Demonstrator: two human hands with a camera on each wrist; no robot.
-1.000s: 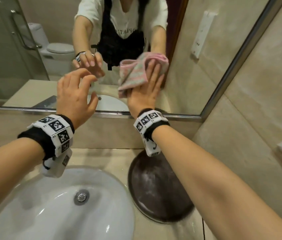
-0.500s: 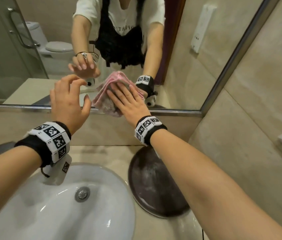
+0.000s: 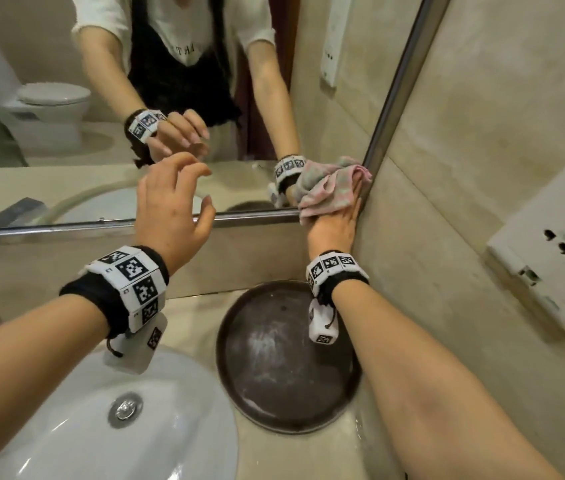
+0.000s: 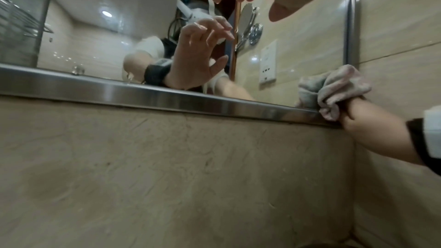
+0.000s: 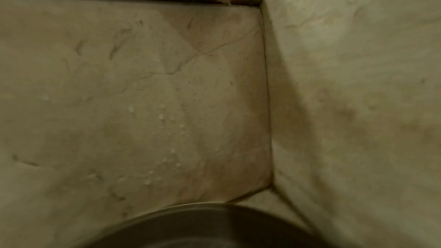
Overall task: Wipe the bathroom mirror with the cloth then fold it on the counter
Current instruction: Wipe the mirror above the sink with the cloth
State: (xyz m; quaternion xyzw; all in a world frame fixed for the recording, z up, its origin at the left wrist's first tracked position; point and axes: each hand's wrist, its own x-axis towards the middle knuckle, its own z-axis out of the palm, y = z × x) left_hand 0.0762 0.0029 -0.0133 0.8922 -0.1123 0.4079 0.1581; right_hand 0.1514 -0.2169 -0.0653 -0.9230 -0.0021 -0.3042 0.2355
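Right hand [image 3: 334, 225] presses bunched pink cloth [image 3: 329, 188] into mirror [image 3: 66, 133] bottom corner, 2 o'clock; its grip is hidden. Left hand [image 3: 170, 216] holds nothing, fingers loosely curled, at 11 o'clock.

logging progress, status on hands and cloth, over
Right hand pressing pink cloth into mirror's lower right corner. Left hand open, off the glass. Nothing in the way.

Your right hand [image 3: 334, 225] pressed a pink-and-grey mottled cloth [image 3: 329, 188]; below it sat a dark brown tray [image 3: 274, 368].
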